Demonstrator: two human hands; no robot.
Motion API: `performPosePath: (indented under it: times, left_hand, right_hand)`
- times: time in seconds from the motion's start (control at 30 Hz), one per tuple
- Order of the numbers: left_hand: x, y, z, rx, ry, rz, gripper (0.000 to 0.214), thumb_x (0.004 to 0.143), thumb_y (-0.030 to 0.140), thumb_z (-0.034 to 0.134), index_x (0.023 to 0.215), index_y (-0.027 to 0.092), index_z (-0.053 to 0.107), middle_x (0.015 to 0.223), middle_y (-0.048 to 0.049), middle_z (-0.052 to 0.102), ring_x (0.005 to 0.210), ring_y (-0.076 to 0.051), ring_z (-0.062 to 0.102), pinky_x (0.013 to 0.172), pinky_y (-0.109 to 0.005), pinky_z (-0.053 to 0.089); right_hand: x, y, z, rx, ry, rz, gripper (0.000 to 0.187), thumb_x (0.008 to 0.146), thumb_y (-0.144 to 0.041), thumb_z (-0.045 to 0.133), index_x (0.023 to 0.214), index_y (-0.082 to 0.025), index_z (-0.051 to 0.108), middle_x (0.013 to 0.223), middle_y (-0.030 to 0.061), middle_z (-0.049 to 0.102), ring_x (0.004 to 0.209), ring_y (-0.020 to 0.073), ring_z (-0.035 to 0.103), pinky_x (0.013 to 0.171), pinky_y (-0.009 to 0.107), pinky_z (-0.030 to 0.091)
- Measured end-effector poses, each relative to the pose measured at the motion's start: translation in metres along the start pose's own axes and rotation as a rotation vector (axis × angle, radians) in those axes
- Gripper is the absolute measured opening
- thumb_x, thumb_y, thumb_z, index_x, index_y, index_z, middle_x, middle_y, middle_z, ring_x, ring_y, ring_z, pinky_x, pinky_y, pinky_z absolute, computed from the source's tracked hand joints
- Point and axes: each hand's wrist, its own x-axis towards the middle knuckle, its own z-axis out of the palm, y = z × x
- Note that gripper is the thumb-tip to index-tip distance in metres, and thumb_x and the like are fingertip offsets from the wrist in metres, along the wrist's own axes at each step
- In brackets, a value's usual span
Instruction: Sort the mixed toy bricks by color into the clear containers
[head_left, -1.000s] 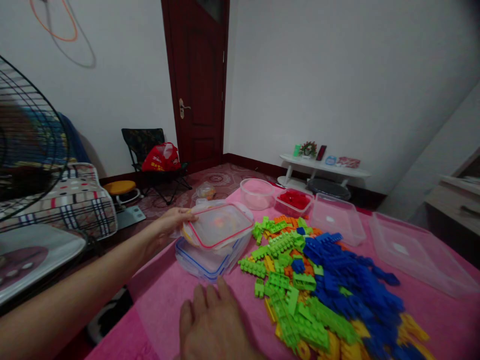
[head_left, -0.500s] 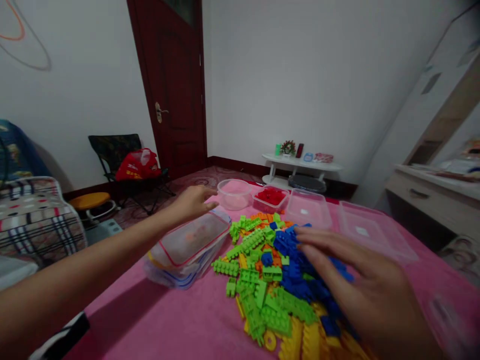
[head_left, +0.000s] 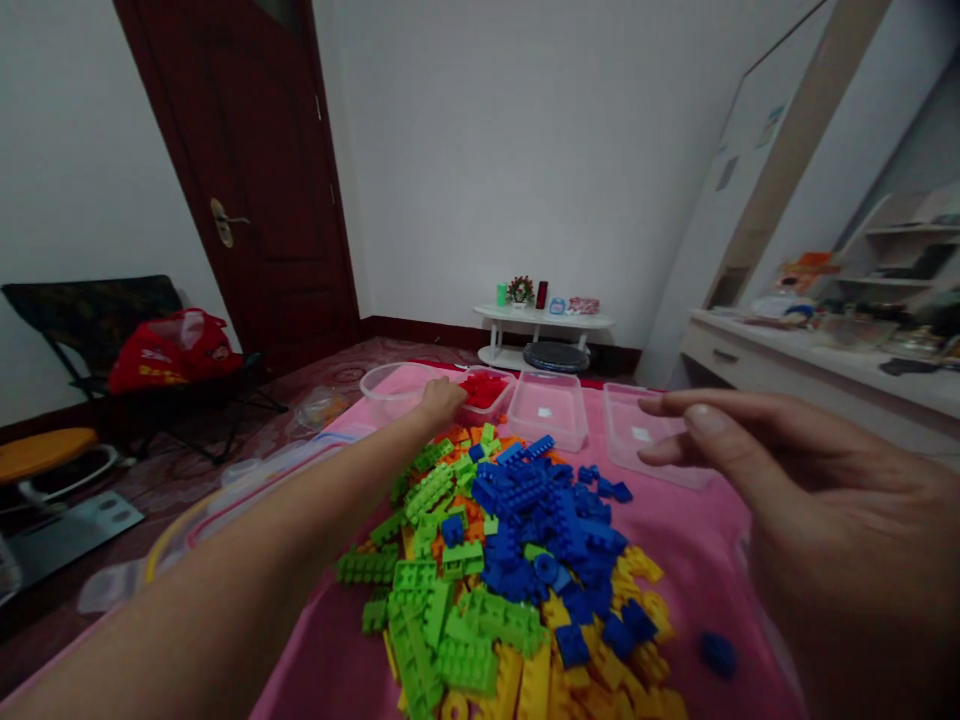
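My left hand point(head_left: 439, 400) reaches far across the pink table point(head_left: 690, 540) and rests against the near edge of a clear box of red bricks point(head_left: 486, 391), beside a round clear bowl point(head_left: 390, 381); its fingers are curled and mostly hidden. My right hand point(head_left: 780, 500) hovers open above the table's right side, fingers stretched toward an empty clear box point(head_left: 645, 440). A heap of green, blue, yellow and orange bricks point(head_left: 510, 560) lies between my arms. A stack of lidded boxes point(head_left: 225, 500) is half hidden under my left forearm.
Another empty clear box point(head_left: 547, 408) stands behind the heap. A loose blue piece point(head_left: 716, 652) lies near the right front. Beyond are a dark red door point(head_left: 255, 180), a folding chair with a red bag point(head_left: 169, 345), a low white table point(head_left: 544, 320) and a counter point(head_left: 825, 360).
My left hand left the lidded boxes and stretched forward to the box of red bricks. My right hand lifted off the blue bricks and moved right. The camera turned right.
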Motion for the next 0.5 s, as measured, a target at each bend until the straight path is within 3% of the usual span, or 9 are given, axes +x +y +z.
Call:
performPosePath:
  times: [0.13, 0.23, 0.37, 0.5]
  left_hand:
    - [-0.002, -0.006, -0.005, 0.071, 0.014, 0.076, 0.02, 0.082, 0.009, 0.049, 0.083, 0.01, 0.069, 0.087, -0.0166, 0.067, 0.096, -0.026, 0.058, 0.076, -0.032, 0.043]
    - [-0.01, -0.014, -0.022, 0.106, 0.041, 0.108, 0.022, 0.081, 0.008, 0.047, 0.087, 0.012, 0.068, 0.091, -0.0166, 0.066, 0.097, -0.026, 0.057, 0.075, -0.032, 0.042]
    - [-0.033, -0.015, -0.06, 0.152, 0.198, 0.157, 0.02, 0.084, 0.017, 0.047, 0.085, 0.014, 0.067, 0.089, -0.0127, 0.067, 0.091, -0.025, 0.056, 0.065, -0.03, 0.04]
    - [-0.068, 0.012, -0.102, 0.146, 0.376, 0.268, 0.021, 0.086, 0.027, 0.049, 0.077, 0.017, 0.066, 0.082, -0.0079, 0.066, 0.083, -0.023, 0.055, 0.056, -0.027, 0.036]
  right_hand:
    - [0.001, 0.008, 0.003, 0.045, -0.061, 0.055, 0.015, 0.081, -0.031, 0.061, 0.085, -0.021, 0.071, 0.067, 0.0014, 0.07, 0.057, 0.0169, 0.066, 0.059, 0.03, 0.057]
    - [0.0, 0.019, 0.01, 0.079, -0.11, 0.09, 0.016, 0.081, -0.03, 0.06, 0.084, -0.019, 0.071, 0.074, 0.0033, 0.071, 0.06, 0.0161, 0.067, 0.06, 0.029, 0.056]
    - [-0.001, 0.041, 0.025, 0.112, -0.167, 0.174, 0.022, 0.078, -0.034, 0.063, 0.089, -0.016, 0.068, 0.091, 0.0086, 0.071, 0.082, 0.0202, 0.068, 0.075, 0.035, 0.055]
    - [-0.003, 0.054, 0.036, 0.325, -0.329, 0.397, 0.049, 0.08, -0.05, 0.057, 0.114, -0.015, 0.057, 0.121, 0.0177, 0.06, 0.107, 0.024, 0.061, 0.081, 0.038, 0.054]
